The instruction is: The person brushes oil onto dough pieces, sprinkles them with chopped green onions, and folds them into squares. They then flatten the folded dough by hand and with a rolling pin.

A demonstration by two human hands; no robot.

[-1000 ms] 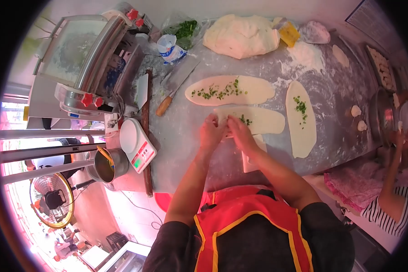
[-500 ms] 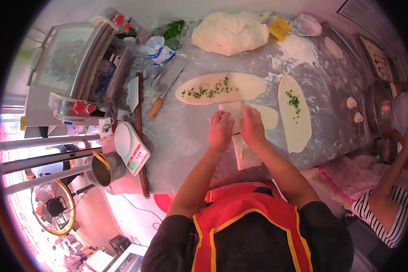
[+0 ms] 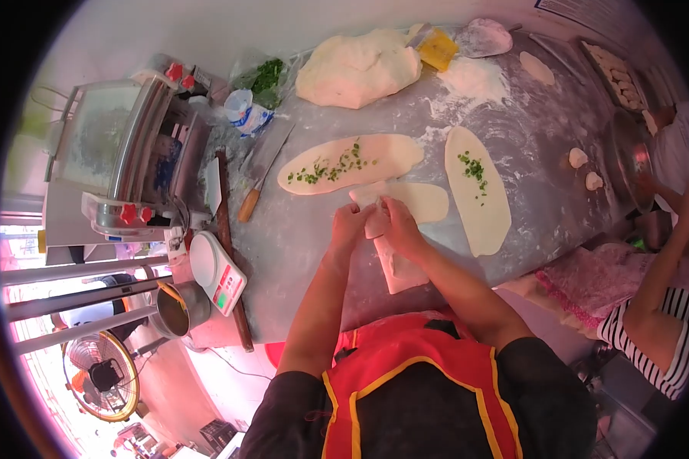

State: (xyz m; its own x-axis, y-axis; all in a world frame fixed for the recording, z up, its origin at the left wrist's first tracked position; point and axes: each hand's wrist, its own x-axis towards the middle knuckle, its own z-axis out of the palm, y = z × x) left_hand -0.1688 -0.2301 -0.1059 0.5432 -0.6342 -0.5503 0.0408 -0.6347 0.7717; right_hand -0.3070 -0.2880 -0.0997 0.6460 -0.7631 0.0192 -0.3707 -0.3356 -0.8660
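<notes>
Between both hands is a flattened piece of dough (image 3: pixel 374 226), its near edge pinched up and folded. My left hand (image 3: pixel 351 226) is closed on the left side of this edge. The thumb and fingers of my right hand (image 3: pixel 400 226) grip the right side, close to the left fingers. Beyond the hands, a plain dough sheet (image 3: pixel 427 203) extends to the right. A folded dough strip (image 3: pixel 398 269) lies nearer my body, partly behind my right wrist. Farther out is an oval dough sheet (image 3: pixel 394 153) strewn with chopped green onion; another oval sheet (image 3: pixel 482 222) with green onion lies at right.
A big dough mound (image 3: pixel 356 69) and loose flour (image 3: pixel 475 80) lie at the back. On the left are a knife (image 3: pixel 249 205), a long rod (image 3: pixel 223 206), a kitchen scale (image 3: pixel 220 268) and a roller machine (image 3: pixel 122 145). A co-worker's arm (image 3: pixel 658 260) reaches in at right.
My hands have gone from lying over the dough to pinching and lifting its near edge, closer together. The camera view has shifted and tilted slightly.
</notes>
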